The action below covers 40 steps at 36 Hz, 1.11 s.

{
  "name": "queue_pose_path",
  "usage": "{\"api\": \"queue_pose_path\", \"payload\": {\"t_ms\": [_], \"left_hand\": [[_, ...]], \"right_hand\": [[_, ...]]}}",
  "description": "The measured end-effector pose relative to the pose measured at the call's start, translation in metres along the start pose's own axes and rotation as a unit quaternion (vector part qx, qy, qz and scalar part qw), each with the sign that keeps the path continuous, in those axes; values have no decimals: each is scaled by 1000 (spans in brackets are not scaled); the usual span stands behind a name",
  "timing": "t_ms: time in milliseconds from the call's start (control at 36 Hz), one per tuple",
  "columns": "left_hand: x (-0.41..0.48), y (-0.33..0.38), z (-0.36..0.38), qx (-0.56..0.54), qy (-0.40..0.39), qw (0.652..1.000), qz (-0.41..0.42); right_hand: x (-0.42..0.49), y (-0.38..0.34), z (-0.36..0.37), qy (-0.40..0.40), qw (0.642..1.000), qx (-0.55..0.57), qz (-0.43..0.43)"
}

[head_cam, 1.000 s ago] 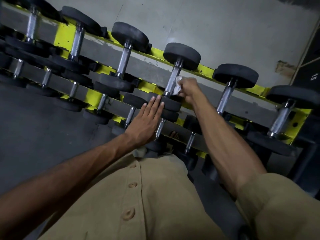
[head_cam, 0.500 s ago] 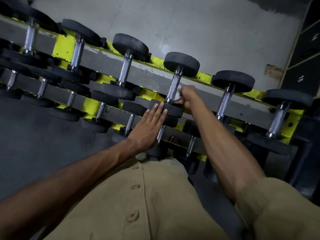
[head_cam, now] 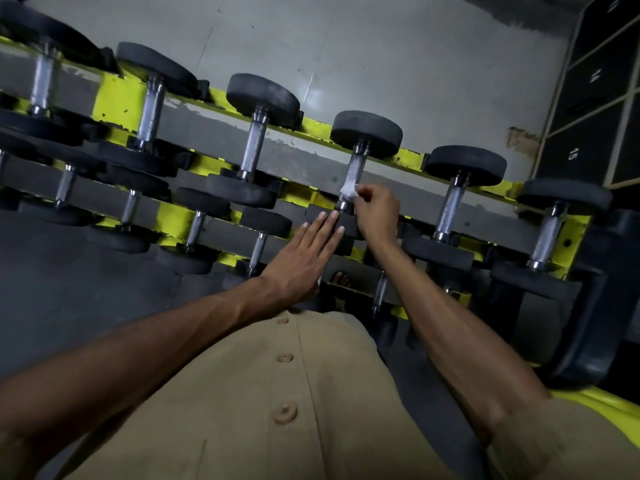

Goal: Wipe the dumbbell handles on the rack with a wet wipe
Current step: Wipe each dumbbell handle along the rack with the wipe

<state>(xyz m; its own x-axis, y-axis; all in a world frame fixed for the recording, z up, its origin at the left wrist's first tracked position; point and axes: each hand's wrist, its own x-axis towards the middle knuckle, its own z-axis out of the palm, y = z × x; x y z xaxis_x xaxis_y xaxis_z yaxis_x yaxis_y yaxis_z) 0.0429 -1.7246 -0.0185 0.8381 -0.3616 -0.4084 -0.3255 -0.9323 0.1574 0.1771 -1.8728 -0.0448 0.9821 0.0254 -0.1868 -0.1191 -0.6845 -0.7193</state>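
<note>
A yellow and grey rack (head_cam: 117, 98) holds rows of black dumbbells with chrome handles. My right hand (head_cam: 375, 211) pinches a white wet wipe (head_cam: 348, 191) against the lower part of one top-row dumbbell handle (head_cam: 356, 168). My left hand (head_cam: 304, 258) lies flat with fingers straight on the near black head (head_cam: 346, 225) of that same dumbbell. Neighbouring top-row handles stand to the left (head_cam: 252, 147) and to the right (head_cam: 452, 206).
Black numbered lockers (head_cam: 595, 95) stand at the far right beside a grey wall (head_cam: 381, 46). A lower row of smaller dumbbells (head_cam: 195, 230) sits under the top row. My tan shirt (head_cam: 277, 393) fills the lower middle of the view.
My right hand has slid the wipe down the handle toward the near head. My left hand stays flat on that head. The view has shifted slightly to the left.
</note>
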Motion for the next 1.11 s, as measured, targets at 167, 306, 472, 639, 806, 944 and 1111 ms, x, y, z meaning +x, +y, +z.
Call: {"api": "queue_pose_path", "payload": {"t_ms": [167,306,472,639,806,944,1111], "left_hand": [[0,-5,-3,12,-3,1000,16],[-1,-9,-2,17,-3,1000,23],[-1,-8,-3,17,10,999,25],[-1,-5,2,13,22,1000,11],[-1,2,5,1,27,1000,-14],[1,7,12,-7,32,999,-29],[3,11,13,-8,29,999,-39]], "right_hand": [[12,12,-10,-61,931,-183,-310],[49,2,-22,-140,805,-362,-449],[57,-10,-29,-158,740,-439,-485],[61,-31,-38,-270,625,-475,-557],[62,-25,-38,-160,822,-385,-389],[21,-5,-8,-74,975,-165,-131],[22,10,7,-107,987,-57,104]]}}
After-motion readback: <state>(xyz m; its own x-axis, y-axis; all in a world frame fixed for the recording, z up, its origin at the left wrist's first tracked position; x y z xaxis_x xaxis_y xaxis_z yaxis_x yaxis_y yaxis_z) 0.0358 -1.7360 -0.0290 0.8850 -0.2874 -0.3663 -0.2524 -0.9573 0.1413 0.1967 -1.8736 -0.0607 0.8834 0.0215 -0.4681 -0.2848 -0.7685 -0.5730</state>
